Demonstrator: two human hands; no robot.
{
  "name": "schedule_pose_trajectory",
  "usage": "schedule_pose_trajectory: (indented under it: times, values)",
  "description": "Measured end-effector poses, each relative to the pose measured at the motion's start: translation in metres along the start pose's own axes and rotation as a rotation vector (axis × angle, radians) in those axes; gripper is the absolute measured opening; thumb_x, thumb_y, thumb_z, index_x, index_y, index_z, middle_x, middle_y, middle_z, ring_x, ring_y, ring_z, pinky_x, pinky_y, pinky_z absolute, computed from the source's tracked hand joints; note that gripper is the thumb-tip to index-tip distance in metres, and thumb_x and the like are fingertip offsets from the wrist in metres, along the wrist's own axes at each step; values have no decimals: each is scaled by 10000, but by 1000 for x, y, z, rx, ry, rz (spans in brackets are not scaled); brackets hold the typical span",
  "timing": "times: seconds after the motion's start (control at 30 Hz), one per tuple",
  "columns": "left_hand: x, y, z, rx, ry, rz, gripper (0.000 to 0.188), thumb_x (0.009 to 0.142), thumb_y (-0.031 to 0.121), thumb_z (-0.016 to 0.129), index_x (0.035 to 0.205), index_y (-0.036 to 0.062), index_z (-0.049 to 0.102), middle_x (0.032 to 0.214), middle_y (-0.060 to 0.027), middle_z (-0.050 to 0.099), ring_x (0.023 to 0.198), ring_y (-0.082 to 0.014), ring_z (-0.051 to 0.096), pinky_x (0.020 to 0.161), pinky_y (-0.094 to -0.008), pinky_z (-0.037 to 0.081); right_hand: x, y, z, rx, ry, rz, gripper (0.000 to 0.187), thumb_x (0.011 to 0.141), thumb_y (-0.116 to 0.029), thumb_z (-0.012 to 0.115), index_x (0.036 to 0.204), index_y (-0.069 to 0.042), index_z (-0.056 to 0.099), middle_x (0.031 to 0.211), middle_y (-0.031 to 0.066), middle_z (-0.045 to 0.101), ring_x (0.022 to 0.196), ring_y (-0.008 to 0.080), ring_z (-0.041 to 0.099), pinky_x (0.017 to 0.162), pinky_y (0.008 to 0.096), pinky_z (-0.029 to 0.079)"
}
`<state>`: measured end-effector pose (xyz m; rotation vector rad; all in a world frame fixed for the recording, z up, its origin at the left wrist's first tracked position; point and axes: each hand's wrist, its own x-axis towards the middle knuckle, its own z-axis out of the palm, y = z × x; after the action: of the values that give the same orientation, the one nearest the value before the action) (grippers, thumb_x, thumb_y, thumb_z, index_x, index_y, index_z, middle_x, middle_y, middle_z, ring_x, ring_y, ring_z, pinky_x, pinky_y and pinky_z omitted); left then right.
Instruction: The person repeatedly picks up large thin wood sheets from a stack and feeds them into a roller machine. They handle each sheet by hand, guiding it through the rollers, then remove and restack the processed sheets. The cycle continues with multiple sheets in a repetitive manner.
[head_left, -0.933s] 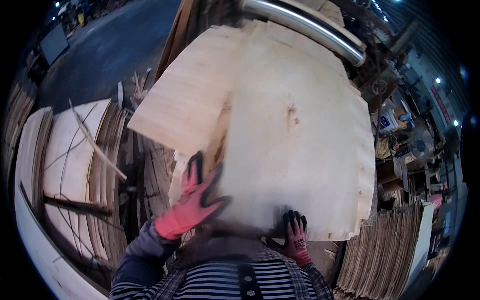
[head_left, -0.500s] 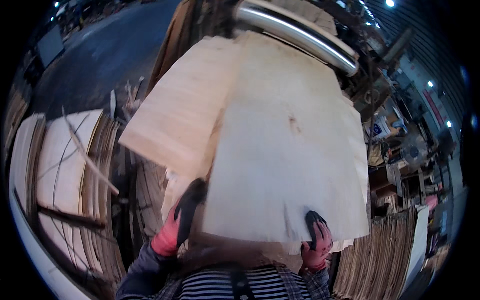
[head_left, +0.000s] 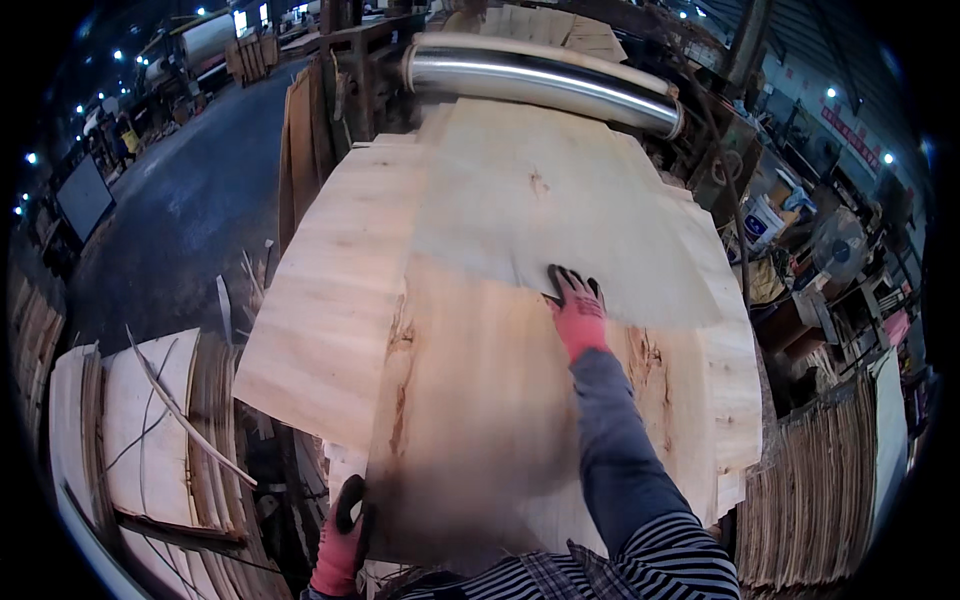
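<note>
Just in front of a shiny metal roller (head_left: 540,88), a pale, whitish wood veneer sheet (head_left: 575,190) lies on top of a broad spread of other veneer, its far edge close to the roller and a small brown knot mark towards that end. Its near edge crosses the middle of a warmer-toned veneer sheet (head_left: 480,350), which carries long brown cracks on both sides and blurs into dark shadow at its near end. The right hand (head_left: 578,312), in a pink glove with black fingertips, reaches far forward on a grey-blue sleeve (head_left: 620,440) and rests palm down at the near edge of the pale sheet, fingers extended and clasping nothing. The left hand (head_left: 340,545), gloved alike, is low down at the near left corner of the warmer sheet, its fingers bent and the thumb apart; whether it grips that corner or merely touches it cannot be told. Further veneer sheets (head_left: 315,300) fan out to the left beneath these two. Beyond the left hand stand bundles of stacked veneer (head_left: 150,430), with a thin curved wood strip (head_left: 165,390) lying across them. On the right, a tall veneer stack (head_left: 805,490) shows its layered edges, and farther back are a fan (head_left: 838,245) and a white bucket (head_left: 762,222).
</note>
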<state>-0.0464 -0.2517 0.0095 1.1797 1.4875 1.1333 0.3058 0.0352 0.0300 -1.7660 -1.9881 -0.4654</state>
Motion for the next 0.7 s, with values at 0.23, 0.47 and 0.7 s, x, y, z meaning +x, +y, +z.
schedule_pose_trajectory:
  times: [0.23,0.47,0.7]
  values:
    - [1,40,-5,-396,-49,-130,490,814,21,520,1270,-2,343,1193,-133,476,1060,-190,474,884,-274,382,-78,-69,-39,296,-204,-194,653,785,-388,528,1293,-42,307,1326,174,300,1239,325,252,1030,463,150]
    - [29,56,-7,-219,-612,-268,406,847,165,504,1201,-20,429,1131,-77,521,1022,-155,488,886,-260,367,-297,-61,-127,126,-636,-353,778,683,-419,624,1284,-34,313,1323,212,275,1241,378,227,1016,504,159]
    - [-34,111,27,-94,-784,227,427,810,196,535,1166,-19,435,1066,-184,523,1042,-243,485,904,-328,373,-353,-27,-213,512,2,324,614,662,-296,641,1173,-17,447,1235,195,420,1096,368,435,948,481,316]
